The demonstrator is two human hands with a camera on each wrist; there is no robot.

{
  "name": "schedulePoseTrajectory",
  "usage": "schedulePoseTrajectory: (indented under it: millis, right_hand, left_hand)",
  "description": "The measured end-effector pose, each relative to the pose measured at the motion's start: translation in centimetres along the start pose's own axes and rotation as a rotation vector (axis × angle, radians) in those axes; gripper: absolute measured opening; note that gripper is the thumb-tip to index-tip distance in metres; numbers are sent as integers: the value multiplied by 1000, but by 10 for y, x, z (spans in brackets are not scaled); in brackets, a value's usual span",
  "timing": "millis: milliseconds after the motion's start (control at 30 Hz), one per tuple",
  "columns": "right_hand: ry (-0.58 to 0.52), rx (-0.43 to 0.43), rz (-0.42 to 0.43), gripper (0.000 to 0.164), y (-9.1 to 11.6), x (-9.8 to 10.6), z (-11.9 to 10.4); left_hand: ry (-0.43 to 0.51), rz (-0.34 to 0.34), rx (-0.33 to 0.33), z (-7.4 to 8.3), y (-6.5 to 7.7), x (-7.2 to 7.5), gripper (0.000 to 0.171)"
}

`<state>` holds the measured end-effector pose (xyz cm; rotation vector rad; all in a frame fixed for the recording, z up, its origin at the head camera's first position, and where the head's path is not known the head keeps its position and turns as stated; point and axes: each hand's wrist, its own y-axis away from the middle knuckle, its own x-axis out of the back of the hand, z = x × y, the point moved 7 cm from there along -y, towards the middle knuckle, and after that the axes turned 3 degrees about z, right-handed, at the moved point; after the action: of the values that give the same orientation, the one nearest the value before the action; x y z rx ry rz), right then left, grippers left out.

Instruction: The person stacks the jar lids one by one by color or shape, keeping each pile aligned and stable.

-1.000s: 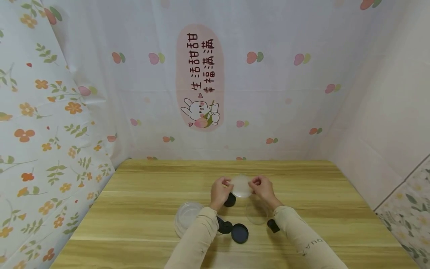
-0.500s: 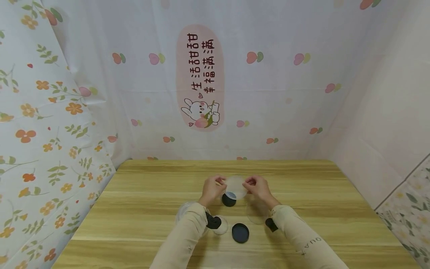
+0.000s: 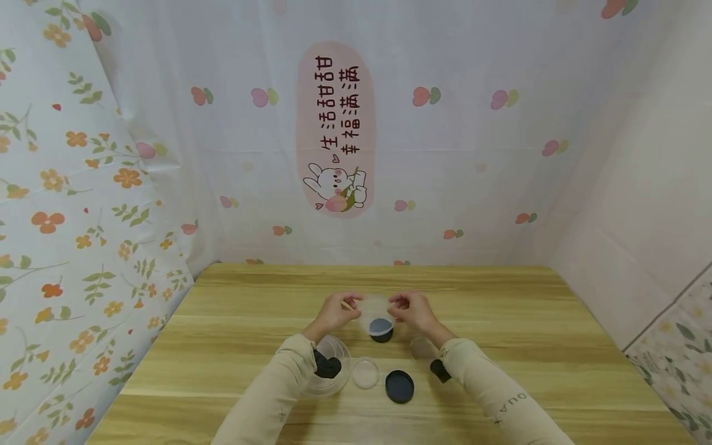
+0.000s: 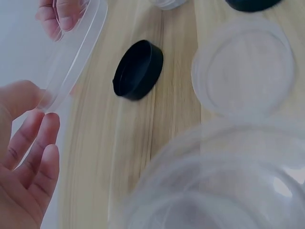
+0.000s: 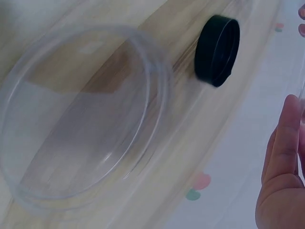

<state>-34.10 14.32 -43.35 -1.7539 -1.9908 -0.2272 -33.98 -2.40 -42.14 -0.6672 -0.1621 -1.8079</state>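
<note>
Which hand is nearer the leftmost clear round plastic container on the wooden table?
Left. The left hand is just beyond the container; the right hand is farther off, beyond and right of it.

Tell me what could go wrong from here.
The clear lid, pinched at its edge by left hand and right hand, might slip. Falling, it could knock the black cap behind it in the head view. The left sleeve, overlapping the clear dish there, may bump it.
</note>
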Motion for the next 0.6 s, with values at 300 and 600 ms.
schedulePoseTrajectory:
  millis: [300,600]
  right_hand:
    - [50,137,-85,21,1,-24,-19]
    - [85,135,-132,20,2,-52,-29]
  left_hand:
    - [56,-83,23,-13,15,18,31]
    - [77,-127,22,-26,33,37,32]
